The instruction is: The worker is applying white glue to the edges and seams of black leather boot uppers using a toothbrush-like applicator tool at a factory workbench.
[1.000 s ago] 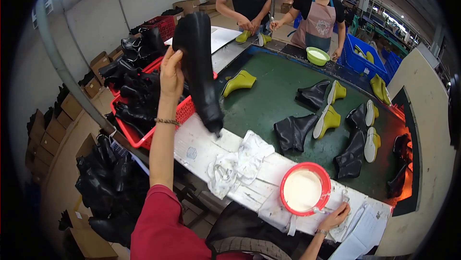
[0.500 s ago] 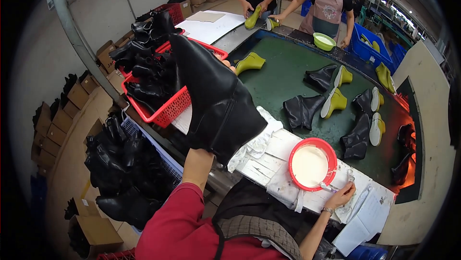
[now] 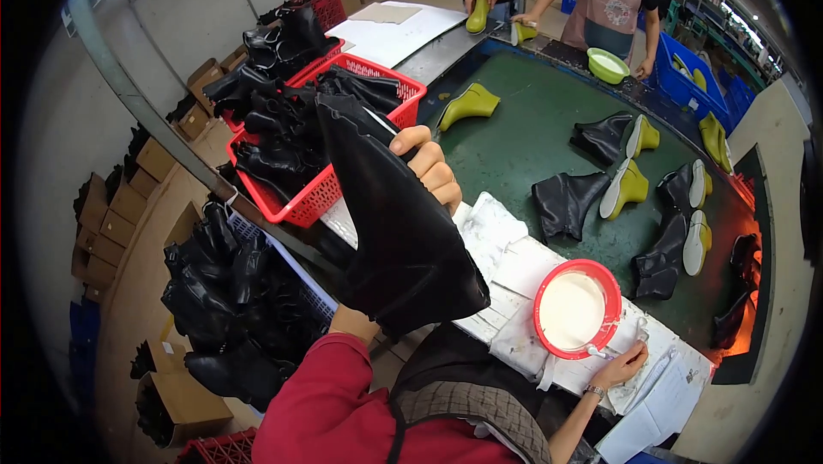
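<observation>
My left hand (image 3: 429, 168) grips a black leather boot upper (image 3: 399, 232), its fingers curled over the far side. The upper is held up at a tilt above the near left end of the white work board. My right hand (image 3: 623, 364) is closed beside a red bowl (image 3: 614, 286) of creamy white liquid (image 3: 572, 310). A slim white stick-like tool (image 3: 597, 352) reaches from its fingers to the bowl's rim; most of it is hidden. Crumpled white cloth (image 3: 493, 228) lies between the upper and the bowl.
A green conveyor belt (image 3: 514, 134) carries black uppers (image 3: 566, 202) and yellow-green wedge soles (image 3: 626, 188) toward a glowing heater (image 3: 744, 318). Red baskets (image 3: 313, 198) and a heap of black uppers (image 3: 227, 301) are at left. Two people handle soles across the belt.
My left hand has turned the boot upper, so its fingers now show on the right side. My right hand stays beside the bowl. The whole view has shifted slightly.
</observation>
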